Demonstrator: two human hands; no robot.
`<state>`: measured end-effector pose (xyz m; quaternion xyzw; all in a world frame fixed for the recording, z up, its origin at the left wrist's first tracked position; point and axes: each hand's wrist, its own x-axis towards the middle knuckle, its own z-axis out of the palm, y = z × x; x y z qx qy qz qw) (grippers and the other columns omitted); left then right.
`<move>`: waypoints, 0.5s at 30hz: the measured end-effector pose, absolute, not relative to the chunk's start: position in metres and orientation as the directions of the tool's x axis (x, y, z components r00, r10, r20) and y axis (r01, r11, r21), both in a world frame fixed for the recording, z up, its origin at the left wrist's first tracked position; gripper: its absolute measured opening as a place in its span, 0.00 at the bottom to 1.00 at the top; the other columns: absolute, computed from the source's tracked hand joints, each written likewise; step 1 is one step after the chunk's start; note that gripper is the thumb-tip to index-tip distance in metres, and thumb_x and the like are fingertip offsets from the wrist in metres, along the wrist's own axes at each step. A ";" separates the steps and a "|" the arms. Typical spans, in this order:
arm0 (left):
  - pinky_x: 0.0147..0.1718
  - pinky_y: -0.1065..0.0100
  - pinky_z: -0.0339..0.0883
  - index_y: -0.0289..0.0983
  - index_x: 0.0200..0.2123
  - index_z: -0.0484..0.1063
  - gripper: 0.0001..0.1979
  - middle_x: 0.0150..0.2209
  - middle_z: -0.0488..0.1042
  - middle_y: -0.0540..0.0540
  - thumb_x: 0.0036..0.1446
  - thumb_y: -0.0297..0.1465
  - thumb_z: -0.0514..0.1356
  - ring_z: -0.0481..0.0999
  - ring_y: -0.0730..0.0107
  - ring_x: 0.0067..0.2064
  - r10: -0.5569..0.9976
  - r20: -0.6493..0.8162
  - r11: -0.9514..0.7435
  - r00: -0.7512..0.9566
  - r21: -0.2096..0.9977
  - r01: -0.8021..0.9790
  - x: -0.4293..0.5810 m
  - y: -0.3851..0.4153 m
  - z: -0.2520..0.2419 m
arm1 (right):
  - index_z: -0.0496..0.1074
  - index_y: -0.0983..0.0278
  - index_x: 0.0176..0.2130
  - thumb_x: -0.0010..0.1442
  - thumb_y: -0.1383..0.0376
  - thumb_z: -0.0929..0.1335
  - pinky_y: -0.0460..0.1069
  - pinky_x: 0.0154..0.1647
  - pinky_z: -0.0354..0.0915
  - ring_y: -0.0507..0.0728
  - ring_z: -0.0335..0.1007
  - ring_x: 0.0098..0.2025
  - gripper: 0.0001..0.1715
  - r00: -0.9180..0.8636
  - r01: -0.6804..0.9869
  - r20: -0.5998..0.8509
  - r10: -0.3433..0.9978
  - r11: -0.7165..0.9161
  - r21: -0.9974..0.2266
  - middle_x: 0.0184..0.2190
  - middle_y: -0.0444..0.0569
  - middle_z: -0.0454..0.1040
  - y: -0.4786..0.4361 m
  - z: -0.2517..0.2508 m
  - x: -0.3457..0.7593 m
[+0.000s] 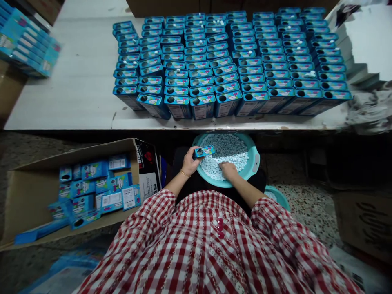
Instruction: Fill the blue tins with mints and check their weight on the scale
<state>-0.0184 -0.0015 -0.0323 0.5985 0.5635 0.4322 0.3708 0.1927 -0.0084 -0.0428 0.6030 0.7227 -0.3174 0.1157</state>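
Below the bench's edge (79, 120), our left hand (190, 163) grips 1 box (204, 151), top crosswise, over the basin's left rim (196, 141), forward-left of our right hand (229, 169), whose grasp we can't tell.

The shirt (190, 249) was red-and-white checked, the bowl (255, 157) turquoise, the pellets (211, 166) whitish, the held box (204, 151) blue, the tabletop (82, 90) white, and the open carton (27, 200) brown inside.
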 end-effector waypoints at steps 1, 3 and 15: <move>0.44 0.65 0.63 0.39 0.42 0.66 0.18 0.41 0.72 0.46 0.46 0.33 0.62 0.71 0.66 0.42 0.995 0.096 -0.085 -0.016 0.931 0.355 -0.018 -0.001 -0.032 | 0.74 0.66 0.43 0.54 0.77 0.61 0.43 0.42 0.60 0.55 0.68 0.45 0.20 -0.273 0.931 -0.549 0.790 0.073 -0.358 0.42 0.54 0.74 -0.010 -0.045 0.192; 0.43 0.66 0.63 0.39 0.42 0.65 0.18 0.39 0.72 0.47 0.46 0.34 0.62 0.71 0.67 0.41 0.996 0.086 -0.072 -0.023 0.930 0.359 -0.019 0.001 -0.031 | 0.75 0.66 0.42 0.52 0.78 0.61 0.42 0.42 0.60 0.54 0.69 0.45 0.22 -0.308 0.903 -0.549 0.777 0.058 -0.426 0.42 0.52 0.75 -0.010 -0.046 0.197; 0.42 0.65 0.63 0.37 0.42 0.66 0.18 0.40 0.72 0.46 0.45 0.30 0.62 0.71 0.65 0.42 0.994 0.081 -0.042 -0.073 0.903 0.428 -0.006 0.006 -0.030 | 0.77 0.65 0.40 0.48 0.72 0.62 0.47 0.40 0.66 0.55 0.72 0.36 0.21 -0.390 0.737 -0.491 0.779 -0.055 -0.673 0.35 0.46 0.78 0.013 0.027 0.260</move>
